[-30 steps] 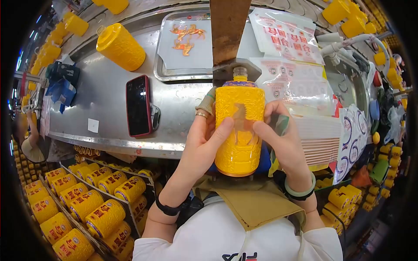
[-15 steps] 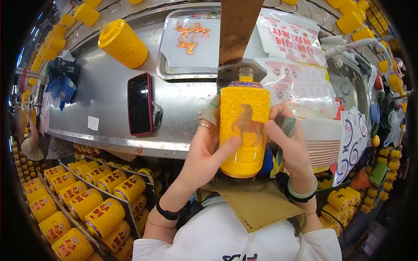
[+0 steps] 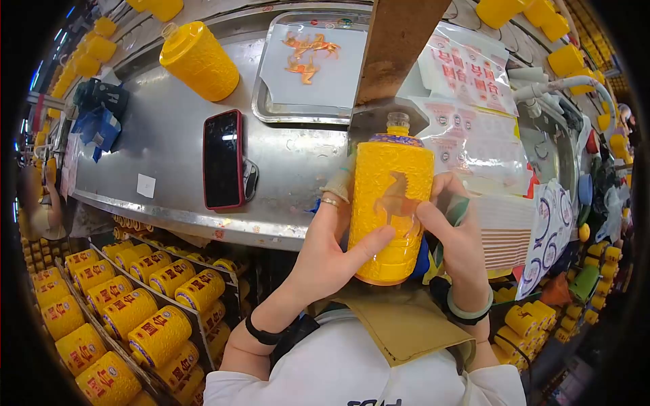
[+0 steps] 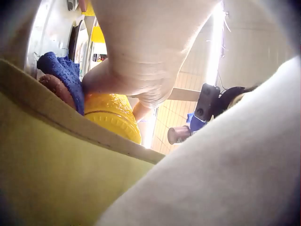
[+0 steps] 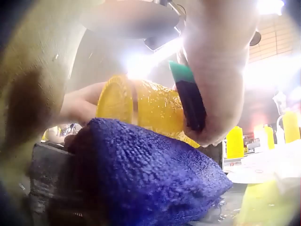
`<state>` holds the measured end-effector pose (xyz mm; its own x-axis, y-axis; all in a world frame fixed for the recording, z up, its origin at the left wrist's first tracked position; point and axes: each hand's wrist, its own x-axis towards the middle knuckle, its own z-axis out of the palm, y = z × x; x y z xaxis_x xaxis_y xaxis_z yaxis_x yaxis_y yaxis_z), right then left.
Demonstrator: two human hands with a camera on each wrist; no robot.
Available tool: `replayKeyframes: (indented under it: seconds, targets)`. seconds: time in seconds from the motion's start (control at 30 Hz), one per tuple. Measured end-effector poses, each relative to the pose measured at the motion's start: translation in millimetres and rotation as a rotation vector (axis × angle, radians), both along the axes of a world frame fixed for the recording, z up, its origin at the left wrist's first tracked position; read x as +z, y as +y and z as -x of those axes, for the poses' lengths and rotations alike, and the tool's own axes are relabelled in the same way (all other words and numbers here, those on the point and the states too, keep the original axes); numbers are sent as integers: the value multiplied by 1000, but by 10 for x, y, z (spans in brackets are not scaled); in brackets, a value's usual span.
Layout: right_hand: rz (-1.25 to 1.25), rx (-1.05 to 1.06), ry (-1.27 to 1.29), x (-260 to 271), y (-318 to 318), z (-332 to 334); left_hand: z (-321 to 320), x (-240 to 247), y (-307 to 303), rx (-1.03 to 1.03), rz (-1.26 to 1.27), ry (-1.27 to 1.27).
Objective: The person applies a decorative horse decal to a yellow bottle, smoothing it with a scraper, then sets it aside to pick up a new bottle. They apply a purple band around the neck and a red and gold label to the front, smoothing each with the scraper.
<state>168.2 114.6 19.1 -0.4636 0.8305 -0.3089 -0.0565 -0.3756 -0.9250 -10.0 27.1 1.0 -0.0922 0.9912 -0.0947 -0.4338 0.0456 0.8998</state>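
Note:
A yellow embossed bottle (image 3: pixel 376 162) with a clear glass neck is held upright in front of the chest. On its front lies a brownish translucent horse decal (image 3: pixel 396 191). My left hand (image 3: pixel 332 254) grips the bottle's left side, its thumb across the front just below the horse. The right hand (image 3: pixel 457 247) is at the other side, thumb on the decal's right part. Tucked in that hand is a flat green-and-black scraper (image 5: pixel 190 96). In the right wrist view a blue cloth (image 5: pixel 150 174) lies beneath the bottle's base.
On the metal table are a phone (image 3: pixel 223 159), another yellow bottle (image 3: pixel 200 64) and a metal tray (image 3: pixel 305 114) with orange horse decals (image 3: pixel 311 47). Printed decal sheets (image 3: pixel 467 74) lie right of a wooden post (image 3: pixel 399 47). Racked yellow bottles (image 3: pixel 159 331) stand lower left.
The bottle and both hands sit further right in the head view, as does the table scene. The left thumb has shifted from beside the horse to below it; the right thumb has moved onto the decal.

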Motion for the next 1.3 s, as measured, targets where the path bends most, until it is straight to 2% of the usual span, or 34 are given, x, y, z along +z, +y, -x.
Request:
replayKeyframes:
  seconds: [0.27,0.33,0.5,0.67,1.07,1.13,1.3]
  targets:
    - [-7,-21,5,-8,5,-12,12,10,12,-5,-8,18]
    - [81,-25,34,21,18,-23,24,60,34,32,22,-107]
    - [59,-15,52,-6,17,-47,13,90,68,54,81,-105]
    - [54,-32,22,6,15,-50,-9,81,87,68,69,-1]
    - [-6,-15,11,-26,10,-45,-45,103,91,82,105,-24]
    - [74,-11,52,-13,31,-62,-41,116,91,80,115,-16]
    - [81,-25,72,11,29,-37,-35,125,107,77,107,-8]
